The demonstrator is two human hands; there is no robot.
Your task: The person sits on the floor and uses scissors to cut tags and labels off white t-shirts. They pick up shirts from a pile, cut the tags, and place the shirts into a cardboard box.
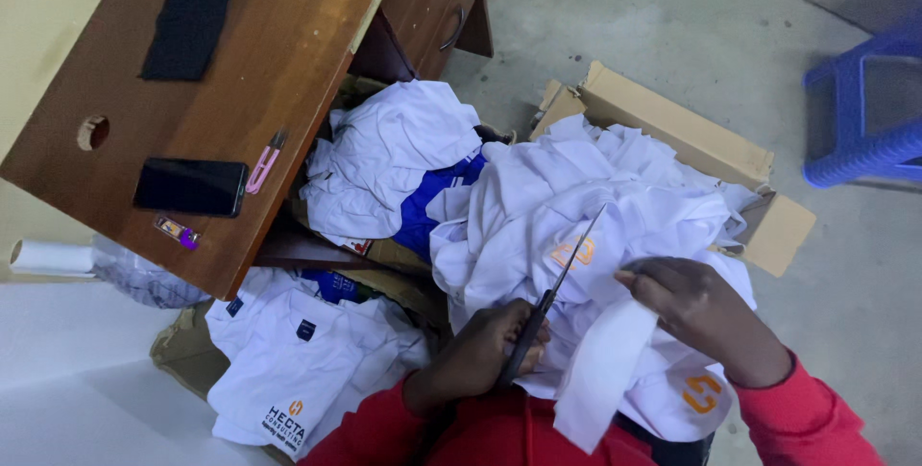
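A pair of scissors (557, 279) is gripped in the left hand (480, 355), fingers closed round the dark handles, blades pointing up and away over a heap of white shirts (615, 187) on the lap and in a cardboard box (672, 120). The right hand (706, 312) is seen pinching a white cloth strip (605, 370), fingers closed on its upper edge; the strip hangs down over the red-sleeved lap, just beside the scissor handles. The blades appear nearly shut, their tip lying over an orange emblem (573, 253) on one shirt. Judged from this, trimming of the shirt fabric is the step in hand, with the strip either just being freed or held taut for a cut; which cannot be told. The next move would call for the cloth to be held tight by the right hand and the blades to be opened and set squarely on the edge, clear of the fingers. More folded shirts (298, 351) lie on the floor at left. A desk (279, 53) carries a phone (190, 186), a pink snipper (261, 168) and a black patch (189, 22).
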